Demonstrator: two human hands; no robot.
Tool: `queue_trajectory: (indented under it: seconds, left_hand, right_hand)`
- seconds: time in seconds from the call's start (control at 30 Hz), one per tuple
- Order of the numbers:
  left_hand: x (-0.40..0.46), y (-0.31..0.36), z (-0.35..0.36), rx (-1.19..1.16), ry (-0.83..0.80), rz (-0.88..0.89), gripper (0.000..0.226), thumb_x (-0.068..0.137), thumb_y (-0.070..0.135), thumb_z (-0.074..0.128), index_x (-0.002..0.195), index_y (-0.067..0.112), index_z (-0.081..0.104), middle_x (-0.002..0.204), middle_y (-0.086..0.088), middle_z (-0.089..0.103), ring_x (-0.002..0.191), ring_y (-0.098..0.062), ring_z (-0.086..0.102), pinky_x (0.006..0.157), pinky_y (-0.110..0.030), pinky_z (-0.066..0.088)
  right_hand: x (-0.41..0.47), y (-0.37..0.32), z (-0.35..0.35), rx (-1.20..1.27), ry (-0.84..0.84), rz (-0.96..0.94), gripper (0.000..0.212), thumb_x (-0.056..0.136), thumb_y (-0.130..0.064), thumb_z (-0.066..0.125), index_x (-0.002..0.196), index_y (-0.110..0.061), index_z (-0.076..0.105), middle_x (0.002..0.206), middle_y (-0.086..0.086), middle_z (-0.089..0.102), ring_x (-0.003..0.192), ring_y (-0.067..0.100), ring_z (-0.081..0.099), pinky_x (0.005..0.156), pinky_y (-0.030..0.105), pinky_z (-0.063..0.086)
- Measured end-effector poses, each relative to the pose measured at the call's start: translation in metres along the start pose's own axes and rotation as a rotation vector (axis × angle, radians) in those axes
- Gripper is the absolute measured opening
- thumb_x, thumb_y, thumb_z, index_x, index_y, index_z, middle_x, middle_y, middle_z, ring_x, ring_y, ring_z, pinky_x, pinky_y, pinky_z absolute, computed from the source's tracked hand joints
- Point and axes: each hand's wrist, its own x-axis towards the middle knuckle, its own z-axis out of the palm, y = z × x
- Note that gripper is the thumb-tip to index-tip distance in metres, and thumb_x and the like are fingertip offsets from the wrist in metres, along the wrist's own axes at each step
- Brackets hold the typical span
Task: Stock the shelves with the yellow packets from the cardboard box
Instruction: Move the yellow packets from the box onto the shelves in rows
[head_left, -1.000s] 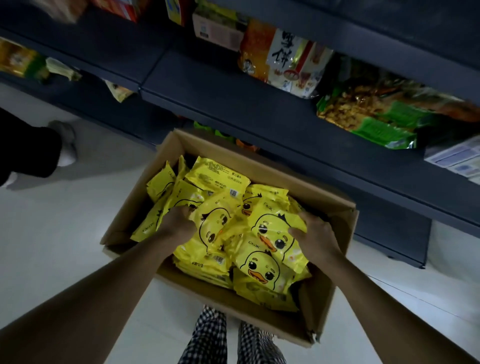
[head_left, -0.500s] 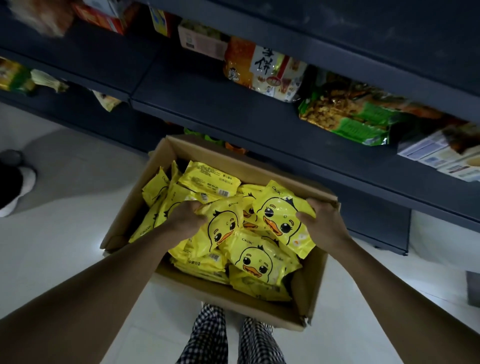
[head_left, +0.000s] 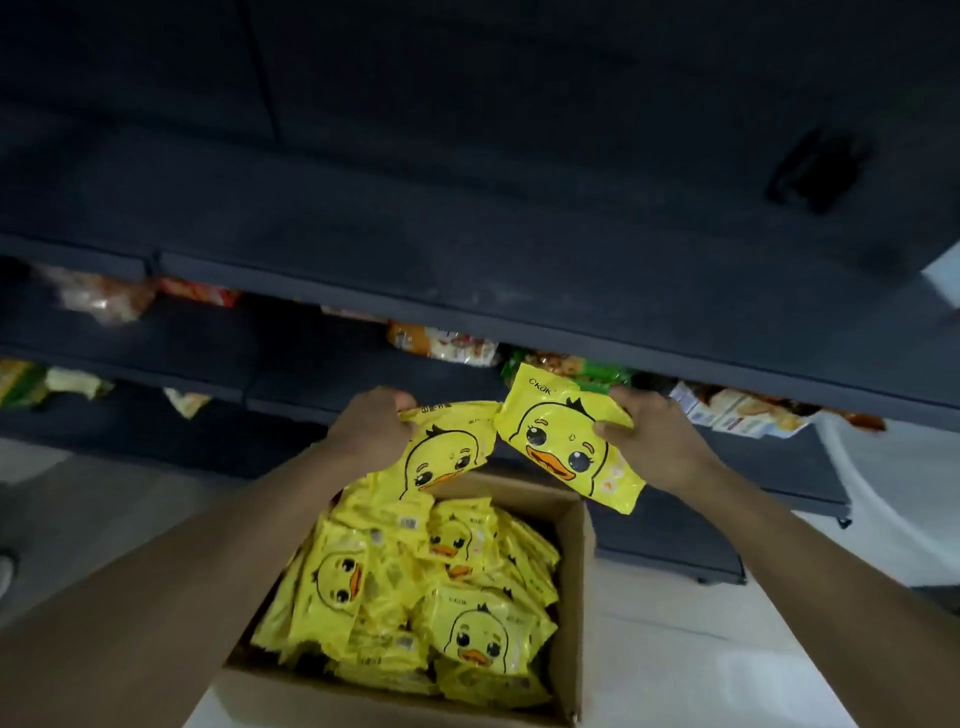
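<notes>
Yellow packets (head_left: 569, 439), duck face, "Ckak": one gripped per hand, left hand (head_left: 371, 428), right hand (head_left: 652, 441).

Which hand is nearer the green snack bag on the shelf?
Right. The right hand, gripping a yellow packet, is just below the green snack bag; the left hand holds another packet farther left.

two yellow duck-face packets lifted above the box, left packet (head_left: 441, 452) and right packet (head_left: 566, 441) side by side and tilted, open cardboard box (head_left: 571, 597) near, heaped with more packets (head_left: 415, 597), dark shelves (head_left: 467, 249) behind
</notes>
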Motion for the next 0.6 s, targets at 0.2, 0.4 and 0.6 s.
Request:
queue_trajectory:
  seconds: [0.2,0.4,0.6]
  left_hand:
    - [-0.018,0.078,-0.066,0.109,0.119,0.246,0.017,0.091,0.005,0.050,0.087,0.016,0.063,0.084,-0.003,0.058,0.071,-0.019,0.051,0.057,-0.026,0.035]
    - [-0.045,0.153,-0.128,0.130,0.263,0.422,0.029,0.085,0.002,0.050,0.067,0.023,0.055,0.067,0.008,0.054,0.065,-0.018,0.052,0.063,-0.033,0.046]
    - [-0.065,0.220,-0.177,0.141,0.352,0.523,0.029,0.089,0.007,0.049,0.068,0.025,0.056,0.069,0.007,0.057,0.066,-0.017,0.054,0.066,-0.033,0.048]
  right_hand:
    - [-0.035,-0.033,-0.094,-0.084,0.186,-0.108,0.010,0.091,-0.015,0.056,0.085,-0.008,0.054,0.078,0.005,0.056,0.067,0.021,0.052,0.058,0.029,0.036]
    - [-0.067,-0.054,-0.183,-0.109,0.373,-0.174,0.009,0.090,-0.016,0.058,0.084,-0.012,0.052,0.074,0.004,0.057,0.069,0.025,0.055,0.055,0.019,0.037]
    - [-0.096,-0.075,-0.255,-0.105,0.531,-0.179,0.010,0.089,-0.015,0.058,0.084,-0.007,0.056,0.078,0.009,0.063,0.072,0.025,0.060,0.055,0.021,0.042]
